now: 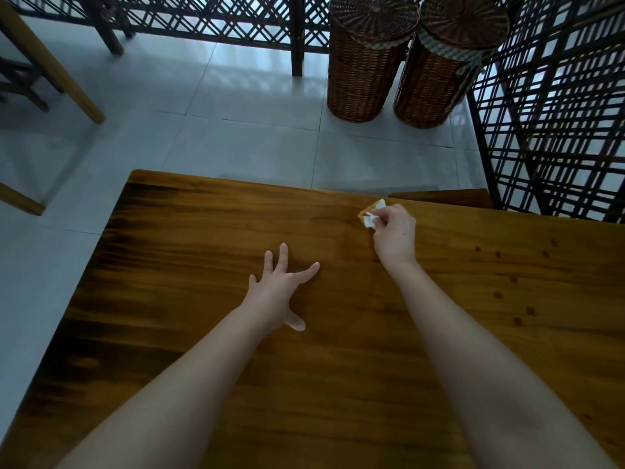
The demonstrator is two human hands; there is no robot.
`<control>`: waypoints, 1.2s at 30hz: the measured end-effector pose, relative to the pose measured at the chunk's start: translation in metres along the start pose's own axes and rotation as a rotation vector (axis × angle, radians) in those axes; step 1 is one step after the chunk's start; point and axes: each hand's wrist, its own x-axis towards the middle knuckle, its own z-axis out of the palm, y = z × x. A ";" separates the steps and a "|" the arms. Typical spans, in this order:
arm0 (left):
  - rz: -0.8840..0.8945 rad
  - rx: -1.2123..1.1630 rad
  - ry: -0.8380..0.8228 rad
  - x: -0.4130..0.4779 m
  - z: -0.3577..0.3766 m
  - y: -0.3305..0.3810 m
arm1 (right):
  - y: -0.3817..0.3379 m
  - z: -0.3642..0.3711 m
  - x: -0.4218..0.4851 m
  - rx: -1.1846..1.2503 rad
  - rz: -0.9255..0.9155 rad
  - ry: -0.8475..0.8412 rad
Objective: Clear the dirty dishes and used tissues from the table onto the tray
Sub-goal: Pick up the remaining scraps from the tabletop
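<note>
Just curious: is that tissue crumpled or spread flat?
Crumpled: the tissue is a small bunched wad pinched by the right hand.

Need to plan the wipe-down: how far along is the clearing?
No dishes show on the table, so those look cleared. In hand: the right hand pinches a white tissue near the far edge; the left hand rests open on the wood. Left: carrying that tissue to the tray, out of view.

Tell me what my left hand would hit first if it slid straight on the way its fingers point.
Nothing, as far as the picture shows: the left hand has only table ahead, up to its far edge. The tissue pinched by the right hand lies off to the right.
</note>
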 end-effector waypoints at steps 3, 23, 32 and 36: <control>-0.006 -0.010 0.012 0.002 0.001 -0.001 | 0.006 -0.003 -0.028 0.012 0.000 -0.010; 0.162 -0.038 0.010 -0.083 0.032 0.035 | 0.044 -0.076 -0.182 0.100 0.209 0.116; 0.207 0.022 -0.002 -0.130 0.050 0.076 | 0.083 -0.138 -0.244 0.104 0.314 0.212; 0.210 0.011 0.012 -0.158 0.062 0.099 | 0.103 -0.170 -0.270 0.114 0.326 0.209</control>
